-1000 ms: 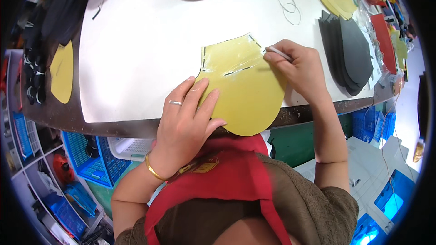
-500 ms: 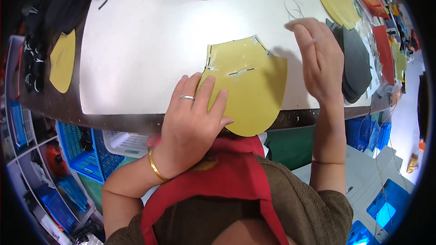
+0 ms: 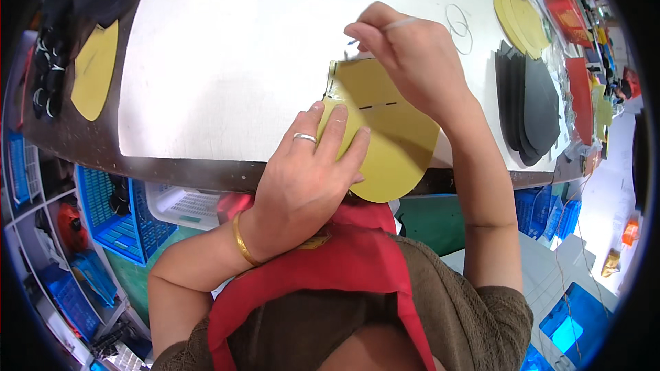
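From where I stand, the yellow piece point(image 3: 399, 151) lies flat at the middle of the frame, partly on the white sheet point(image 3: 220, 96) that covers the desk point(image 3: 185, 170). Its rounded end reaches the front edge and seems to poke out a little over it, close to the red apron point(image 3: 330, 261). That overhang worries me: a lean forward could nudge the piece and swing it round.

Only the left hand point(image 3: 313, 172) steadies it, fingers loosely spread and laid over its left side, gripping nothing. The right side has no finger on it, so a sideways push up top might turn the piece under that light hold.

The right hand point(image 3: 426, 55) is up at the top edge, fingers closed in a pinch round a slim white stick point(image 3: 401, 23). I can't tell whether the tip touches anything. If it slipped past that edge, it could mark the white sheet; if the wrist dropped, it might smear the dark dashes point(image 3: 378, 106) below, should they be wet.

The black stack point(image 3: 540, 110) at the right stands well clear, though a wide elbow swing could reach it.
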The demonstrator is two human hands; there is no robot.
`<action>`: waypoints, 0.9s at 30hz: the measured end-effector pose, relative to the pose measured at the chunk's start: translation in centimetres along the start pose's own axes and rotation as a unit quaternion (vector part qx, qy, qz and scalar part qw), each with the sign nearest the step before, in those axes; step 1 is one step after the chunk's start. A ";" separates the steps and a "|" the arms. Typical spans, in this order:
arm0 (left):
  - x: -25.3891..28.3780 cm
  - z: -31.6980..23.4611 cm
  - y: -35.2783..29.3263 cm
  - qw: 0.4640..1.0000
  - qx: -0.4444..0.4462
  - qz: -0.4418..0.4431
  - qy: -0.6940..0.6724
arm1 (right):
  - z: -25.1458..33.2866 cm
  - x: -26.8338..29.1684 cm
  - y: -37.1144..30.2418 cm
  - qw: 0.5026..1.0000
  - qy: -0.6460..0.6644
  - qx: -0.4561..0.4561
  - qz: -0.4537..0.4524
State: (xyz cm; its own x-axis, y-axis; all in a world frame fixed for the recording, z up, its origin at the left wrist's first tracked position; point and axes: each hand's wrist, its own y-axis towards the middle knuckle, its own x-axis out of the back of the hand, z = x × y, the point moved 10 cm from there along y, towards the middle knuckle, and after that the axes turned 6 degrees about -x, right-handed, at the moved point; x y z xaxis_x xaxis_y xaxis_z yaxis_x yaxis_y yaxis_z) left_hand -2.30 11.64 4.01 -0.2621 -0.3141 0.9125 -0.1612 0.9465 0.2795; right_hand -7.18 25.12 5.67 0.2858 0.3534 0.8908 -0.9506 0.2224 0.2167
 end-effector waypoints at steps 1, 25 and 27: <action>-0.1 0.0 0.0 1.000 0.000 0.006 -0.003 | 0.3 0.3 -0.5 0.998 0.060 -0.013 0.021; -0.8 -0.3 1.1 0.997 0.017 0.065 0.029 | -8.1 2.8 -5.8 0.972 0.165 -0.146 -0.080; -0.8 -0.3 1.0 0.996 0.023 0.073 0.041 | -7.6 3.2 -6.2 0.986 0.073 -0.129 -0.072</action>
State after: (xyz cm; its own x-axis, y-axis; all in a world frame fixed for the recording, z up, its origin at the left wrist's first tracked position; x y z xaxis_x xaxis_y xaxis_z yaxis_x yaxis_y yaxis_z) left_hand -1.98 12.90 3.66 -0.2068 -0.1650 0.9644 -0.1714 0.9765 0.1304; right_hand 0.56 31.82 4.12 0.4475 0.4249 0.7869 -0.8421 0.4963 0.2110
